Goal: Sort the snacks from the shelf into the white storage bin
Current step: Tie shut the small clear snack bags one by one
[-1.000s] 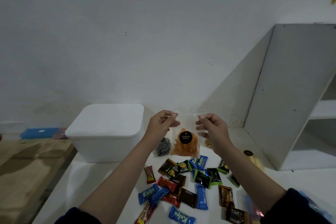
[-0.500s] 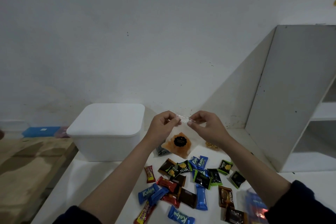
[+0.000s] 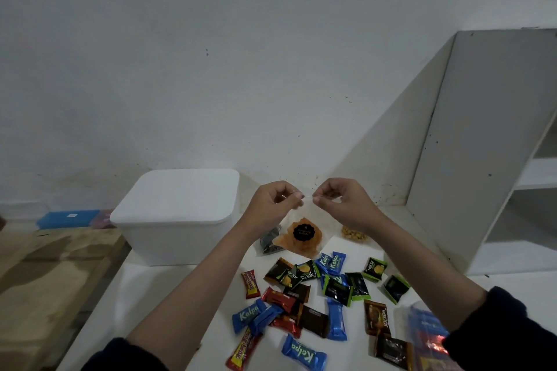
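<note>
Clear plastic of the orange-snack pouch [image 3: 303,238] was pinched at its top edge by both grips, left hand [image 3: 272,205] and right hand [image 3: 342,205]; it hung upright above the white worktop [image 3: 180,295], the lidded white storage bin [image 3: 177,214] lying leftward, nearer the left hand.

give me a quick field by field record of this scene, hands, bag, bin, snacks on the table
left hand: left hand pinches the top edge of the clear bag
right hand: right hand pinches the same edge, close to the left
clear bag: clear bag holds orange snack, black round label, hangs above the table
white storage bin: white storage bin at left, lid on
wrapped snacks: wrapped snacks scattered on the white table, blue, red, brown, green-edged
other bags: dark snack bag and yellow snack bag behind the pile
shelf: white shelf at right
</note>
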Demonstrator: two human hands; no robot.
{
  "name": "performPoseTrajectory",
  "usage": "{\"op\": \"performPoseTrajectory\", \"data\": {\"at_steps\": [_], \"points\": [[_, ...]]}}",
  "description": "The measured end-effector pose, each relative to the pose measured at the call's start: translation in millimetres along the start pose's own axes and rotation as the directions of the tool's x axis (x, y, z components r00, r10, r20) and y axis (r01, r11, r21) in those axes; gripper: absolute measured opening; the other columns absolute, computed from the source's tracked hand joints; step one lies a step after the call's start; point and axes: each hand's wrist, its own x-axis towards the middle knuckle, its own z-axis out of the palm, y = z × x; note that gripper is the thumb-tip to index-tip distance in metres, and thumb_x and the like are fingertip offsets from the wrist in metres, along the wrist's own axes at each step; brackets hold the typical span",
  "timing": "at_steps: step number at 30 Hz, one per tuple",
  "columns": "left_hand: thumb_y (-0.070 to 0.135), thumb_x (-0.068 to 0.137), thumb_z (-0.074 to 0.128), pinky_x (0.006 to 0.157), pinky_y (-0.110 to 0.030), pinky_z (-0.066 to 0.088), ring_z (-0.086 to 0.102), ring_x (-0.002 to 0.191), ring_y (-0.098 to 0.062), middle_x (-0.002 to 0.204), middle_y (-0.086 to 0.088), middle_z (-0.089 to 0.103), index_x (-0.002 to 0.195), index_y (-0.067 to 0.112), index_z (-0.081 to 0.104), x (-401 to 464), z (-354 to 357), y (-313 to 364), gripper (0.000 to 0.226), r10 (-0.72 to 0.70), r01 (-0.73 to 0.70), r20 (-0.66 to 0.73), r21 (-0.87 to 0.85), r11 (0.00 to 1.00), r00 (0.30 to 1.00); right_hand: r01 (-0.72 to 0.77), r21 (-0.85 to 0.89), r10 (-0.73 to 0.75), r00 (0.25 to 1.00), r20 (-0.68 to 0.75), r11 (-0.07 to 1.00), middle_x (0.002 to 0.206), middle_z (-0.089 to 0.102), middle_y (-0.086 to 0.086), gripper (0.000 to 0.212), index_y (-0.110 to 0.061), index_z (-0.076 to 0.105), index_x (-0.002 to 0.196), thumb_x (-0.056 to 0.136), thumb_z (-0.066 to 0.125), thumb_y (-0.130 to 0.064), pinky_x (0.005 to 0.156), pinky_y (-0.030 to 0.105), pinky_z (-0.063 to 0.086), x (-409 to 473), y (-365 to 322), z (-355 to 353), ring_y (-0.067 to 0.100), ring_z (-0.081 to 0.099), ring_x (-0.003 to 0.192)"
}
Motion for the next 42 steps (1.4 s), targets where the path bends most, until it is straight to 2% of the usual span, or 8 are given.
{"op": "performPoseTrajectory", "data": {"at_steps": [6, 10, 12, 21, 26, 29, 36, 42], "points": [[0.01, 0.087, 0.063, 0.08, -0.042, 0.053, 0.066, 0.086, -0.034, 0.076, -0.003, 0.069, 0.069, 0.021, 0.064, -1.9, 0.8, 0.6, 0.021, 0.07, -0.067, -0.052, 0.056, 0.996, 0.996, -0.007, 0.007, 0.007, 1.0, 0.023, 1.0, 0.079, 0.068, -0.002, 0.007, -0.011, 0.068, 0.081, 0.084, 0.068, -0.017, 0.071, 0.02, 0.048, -2.5, -5.5, 1.0, 0.007, 0.059, 0.073], [0.01, 0.086, 0.062, 0.075, -0.035, 0.051, 0.065, 0.079, -0.024, 0.07, 0.002, 0.066, 0.071, 0.017, 0.063, -2.9, 1.3, 0.6, 0.017, 0.098, -0.094, -0.049, 0.08, 0.992, 0.994, 0.001, -0.006, 0.0, 0.998, 0.06, 1.0, 0.08, 0.068, 0.003, 0.008, -0.01, 0.067, 0.082, 0.085, 0.068, -0.018, 0.073, 0.025, 0.05, -3.6, -8.9, 1.0, 0.009, 0.059, 0.073], [0.009, 0.087, 0.062, 0.074, -0.031, 0.049, 0.064, 0.077, -0.017, 0.07, 0.002, 0.066, 0.071, 0.016, 0.062, -3.4, 2.1, 1.0, 0.017, 0.098, -0.093, -0.046, 0.09, 0.992, 0.994, 0.011, -0.021, -0.01, 0.997, 0.073, 1.0, 0.078, 0.066, 0.0, 0.009, -0.011, 0.067, 0.08, 0.086, 0.067, -0.019, 0.072, 0.024, 0.049, -3.6, -10.5, 1.7, 0.009, 0.058, 0.073], [0.007, 0.089, 0.06, 0.073, -0.027, 0.051, 0.064, 0.07, -0.012, 0.071, -0.003, 0.065, 0.075, 0.012, 0.062, -5.1, 3.7, -0.7, 0.015, 0.045, -0.045, 0.026, -0.005, 0.999, 0.999, 0.064, -0.058, -0.061, 0.996, 0.064, 0.996, 0.069, 0.061, -0.007, 0.014, -0.016, 0.064, 0.072, 0.086, 0.065, -0.014, 0.067, 0.016, 0.044, -5.0, -10.7, 1.6, 0.004, 0.055, 0.068], [0.009, 0.088, 0.062, 0.063, -0.018, 0.047, 0.057, 0.066, -0.01, 0.072, 0.001, 0.065, 0.083, 0.012, 0.065, -7.7, 5.9, -1.2, 0.007, 0.06, -0.063, 0.08, 0.037, 0.997, 0.995, 0.084, -0.064, -0.078, 0.993, 0.086, 0.994, 0.07, 0.063, -0.007, 0.011, -0.013, 0.068, 0.078, 0.087, 0.065, -0.017, 0.063, 0.007, 0.042, -9.2, -7.0, 2.4, 0.002, 0.055, 0.067], [0.011, 0.088, 0.063, 0.06, -0.015, 0.044, 0.057, 0.064, -0.009, 0.07, 0.003, 0.065, 0.081, 0.013, 0.065, -9.6, 5.7, -1.0, 0.007, 0.071, -0.075, 0.063, 0.068, 0.995, 0.996, 0.085, -0.072, -0.078, 0.992, 0.095, 0.994, 0.074, 0.066, -0.005, 0.012, -0.01, 0.07, 0.083, 0.088, 0.065, -0.02, 0.063, 0.008, 0.044, -9.8, -5.4, 1.9, 0.002, 0.057, 0.068], [0.011, 0.088, 0.062, 0.068, -0.026, 0.045, 0.053, 0.069, -0.013, 0.071, -0.001, 0.061, 0.078, 0.009, 0.062, -8.4, 3.2, 0.6, 0.01, 0.085, -0.084, -0.004, 0.113, 0.99, 0.996, 0.087, -0.115, -0.08, 0.994, 0.071, 0.99, 0.077, 0.068, -0.005, 0.012, -0.012, 0.07, 0.083, 0.086, 0.067, -0.024, 0.066, 0.01, 0.046, -8.8, -9.9, 1.0, 0.004, 0.06, 0.074], [0.011, 0.089, 0.06, 0.065, -0.016, 0.043, 0.053, 0.071, -0.013, 0.073, -0.002, 0.059, 0.08, 0.007, 0.061, -9.3, 2.2, 3.8, 0.009, 0.093, -0.092, -0.005, 0.115, 0.989, 0.996, 0.151, -0.159, -0.145, 0.988, 0.05, 0.976, 0.074, 0.065, -0.005, 0.01, -0.011, 0.068, 0.079, 0.087, 0.064, -0.016, 0.066, 0.004, 0.042, -8.4, -14.4, 3.7, 0.002, 0.059, 0.072]]}}
